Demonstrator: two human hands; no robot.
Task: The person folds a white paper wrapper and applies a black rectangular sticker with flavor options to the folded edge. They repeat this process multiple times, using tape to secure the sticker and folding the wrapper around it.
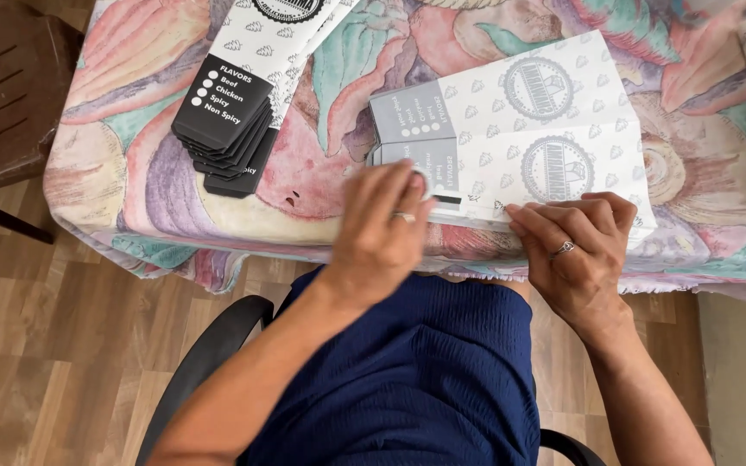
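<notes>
A flat white paper sleeve (554, 168) with a grey stamp lies at the near edge of the tabletop (321, 173), on top of a second one like it. The left hand (382, 229) presses its fingers down on the sleeve's dark-printed end; the right hand (580, 246) pinches the near long edge. The sleeve looks light, thin and easily creased, so the edges seem the best hold. Left of the sleeve, a fanned stack of sleeves (230, 125) holds roughly half a dozen.
</notes>
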